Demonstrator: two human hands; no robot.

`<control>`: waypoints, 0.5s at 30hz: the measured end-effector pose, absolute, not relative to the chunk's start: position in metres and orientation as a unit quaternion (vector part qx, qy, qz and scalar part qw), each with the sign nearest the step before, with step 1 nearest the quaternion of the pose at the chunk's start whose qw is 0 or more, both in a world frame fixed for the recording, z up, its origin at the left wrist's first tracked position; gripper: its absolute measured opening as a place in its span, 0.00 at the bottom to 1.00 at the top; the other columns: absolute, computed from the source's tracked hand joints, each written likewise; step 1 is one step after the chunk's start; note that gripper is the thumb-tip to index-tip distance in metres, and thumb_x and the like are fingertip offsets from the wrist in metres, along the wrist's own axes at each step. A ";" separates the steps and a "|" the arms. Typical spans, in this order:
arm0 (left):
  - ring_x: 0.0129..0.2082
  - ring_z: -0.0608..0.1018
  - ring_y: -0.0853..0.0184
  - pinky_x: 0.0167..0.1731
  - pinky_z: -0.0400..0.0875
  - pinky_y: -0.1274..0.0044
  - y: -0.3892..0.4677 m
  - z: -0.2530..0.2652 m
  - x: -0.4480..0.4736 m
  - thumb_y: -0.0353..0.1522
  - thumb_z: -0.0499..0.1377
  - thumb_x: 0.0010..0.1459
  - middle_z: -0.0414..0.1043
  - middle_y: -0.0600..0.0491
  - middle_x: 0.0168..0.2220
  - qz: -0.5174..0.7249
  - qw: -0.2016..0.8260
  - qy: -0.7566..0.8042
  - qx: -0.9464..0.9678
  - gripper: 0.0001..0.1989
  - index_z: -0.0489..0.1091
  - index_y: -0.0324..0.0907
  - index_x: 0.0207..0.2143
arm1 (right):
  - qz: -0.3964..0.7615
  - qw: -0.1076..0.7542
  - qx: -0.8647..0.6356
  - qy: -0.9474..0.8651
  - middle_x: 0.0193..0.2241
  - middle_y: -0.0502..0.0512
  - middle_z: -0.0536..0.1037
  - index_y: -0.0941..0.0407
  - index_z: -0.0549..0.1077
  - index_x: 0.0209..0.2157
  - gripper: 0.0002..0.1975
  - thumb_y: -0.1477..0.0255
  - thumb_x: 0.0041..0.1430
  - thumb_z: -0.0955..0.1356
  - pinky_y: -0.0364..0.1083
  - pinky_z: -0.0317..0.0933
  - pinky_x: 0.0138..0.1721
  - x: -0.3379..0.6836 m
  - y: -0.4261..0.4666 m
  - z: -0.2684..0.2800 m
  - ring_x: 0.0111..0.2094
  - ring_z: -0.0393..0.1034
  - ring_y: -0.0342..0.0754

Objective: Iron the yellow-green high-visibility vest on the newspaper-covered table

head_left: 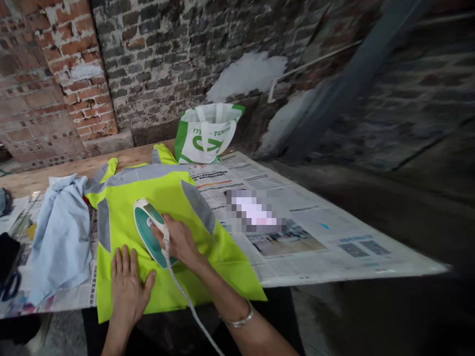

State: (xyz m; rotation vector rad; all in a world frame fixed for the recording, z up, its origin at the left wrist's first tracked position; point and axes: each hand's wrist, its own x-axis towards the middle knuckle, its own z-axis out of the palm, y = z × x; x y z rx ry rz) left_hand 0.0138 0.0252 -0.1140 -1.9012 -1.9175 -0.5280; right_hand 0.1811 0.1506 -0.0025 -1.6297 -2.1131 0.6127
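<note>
A neon yellow shirt (156,190) with grey panels lies spread over the newspaper-covered table, its lower edge hanging at the front. My right hand (178,237) grips the handle of a white and green iron (144,230), whose soleplate faces the cloth and whose tip points away from me. From the handle's rear a pale cord (185,296) runs down past my right forearm. My left hand (128,284) lies flat on the shirt's lower left part, fingers stretched out, a little left of the iron.
Left of the shirt is a crumpled light blue cloth (63,237), with dark-handled scissors (11,287) beyond it. A white and green bag (210,136) stands at the back. Newspaper (297,207) with a blurred-out object (256,210) covers the right side. A brick wall (156,64) rises behind.
</note>
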 end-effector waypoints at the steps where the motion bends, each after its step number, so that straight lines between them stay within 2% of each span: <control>1: 0.73 0.62 0.41 0.68 0.62 0.50 0.025 -0.114 0.014 0.48 0.55 0.69 0.61 0.33 0.72 -0.187 0.194 -0.684 -0.677 0.35 0.65 0.32 0.68 | 0.216 0.202 -0.580 -0.759 0.42 0.60 0.85 0.55 0.76 0.50 0.15 0.60 0.71 0.66 0.44 0.65 0.40 0.178 0.156 -0.003 0.44 0.81 0.55; 10: 0.73 0.62 0.42 0.68 0.63 0.50 0.028 -0.116 0.008 0.46 0.56 0.69 0.63 0.34 0.71 -0.190 0.203 -0.684 -0.675 0.33 0.66 0.33 0.67 | 0.237 0.240 -0.597 -0.728 0.49 0.64 0.84 0.56 0.76 0.53 0.14 0.67 0.71 0.66 0.43 0.66 0.43 0.100 0.268 0.031 0.51 0.80 0.54; 15: 0.73 0.62 0.41 0.68 0.63 0.50 0.029 -0.118 0.010 0.46 0.56 0.69 0.62 0.34 0.71 -0.189 0.207 -0.682 -0.676 0.33 0.66 0.33 0.68 | 0.247 0.236 -0.603 -0.721 0.49 0.64 0.84 0.58 0.76 0.53 0.14 0.66 0.71 0.67 0.43 0.66 0.45 0.100 0.262 0.034 0.51 0.80 0.54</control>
